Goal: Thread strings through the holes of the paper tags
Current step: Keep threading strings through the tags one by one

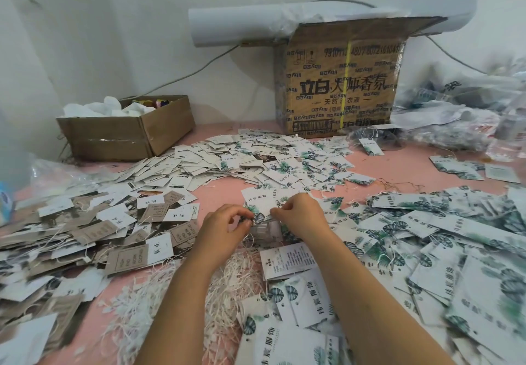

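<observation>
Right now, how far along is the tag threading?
Done: the right pile and left pile show strings trailing from their tags. In hand: the left hand and right hand pinch one leaf tag. Left: the far heap looks mostly unstrung, and loose strings wait nearby.

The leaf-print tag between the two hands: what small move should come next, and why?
Probably ease a string end through the hole of the leaf-print tag. The left hand and right hand both pinch at it, fingertips nearly meeting over its leafy end. Whether a string is already through is too small to tell.
</observation>
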`<state>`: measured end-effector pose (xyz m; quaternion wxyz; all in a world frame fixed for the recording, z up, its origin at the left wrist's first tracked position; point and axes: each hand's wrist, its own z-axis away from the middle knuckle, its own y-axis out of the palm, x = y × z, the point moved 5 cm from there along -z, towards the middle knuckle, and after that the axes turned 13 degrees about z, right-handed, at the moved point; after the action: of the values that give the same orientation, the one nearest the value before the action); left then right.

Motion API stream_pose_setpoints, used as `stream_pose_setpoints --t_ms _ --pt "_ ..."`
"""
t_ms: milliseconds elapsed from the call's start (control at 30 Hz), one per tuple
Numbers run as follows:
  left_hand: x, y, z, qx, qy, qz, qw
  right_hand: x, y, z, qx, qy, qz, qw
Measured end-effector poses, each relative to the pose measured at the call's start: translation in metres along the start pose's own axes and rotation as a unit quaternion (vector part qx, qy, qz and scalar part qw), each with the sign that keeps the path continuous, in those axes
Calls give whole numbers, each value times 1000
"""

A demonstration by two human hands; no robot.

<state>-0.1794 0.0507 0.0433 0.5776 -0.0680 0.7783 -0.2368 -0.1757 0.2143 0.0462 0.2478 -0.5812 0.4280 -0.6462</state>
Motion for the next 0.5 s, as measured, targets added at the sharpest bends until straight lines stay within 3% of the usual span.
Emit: stream_pose_setpoints --t_ms 300,500 --pt "3 1 0 0 -20 26 999 1 0 4 30 7 -54 998" --pt "3 0 1 -3 -21 30 999 -3 -5 1 9 19 -28 999"
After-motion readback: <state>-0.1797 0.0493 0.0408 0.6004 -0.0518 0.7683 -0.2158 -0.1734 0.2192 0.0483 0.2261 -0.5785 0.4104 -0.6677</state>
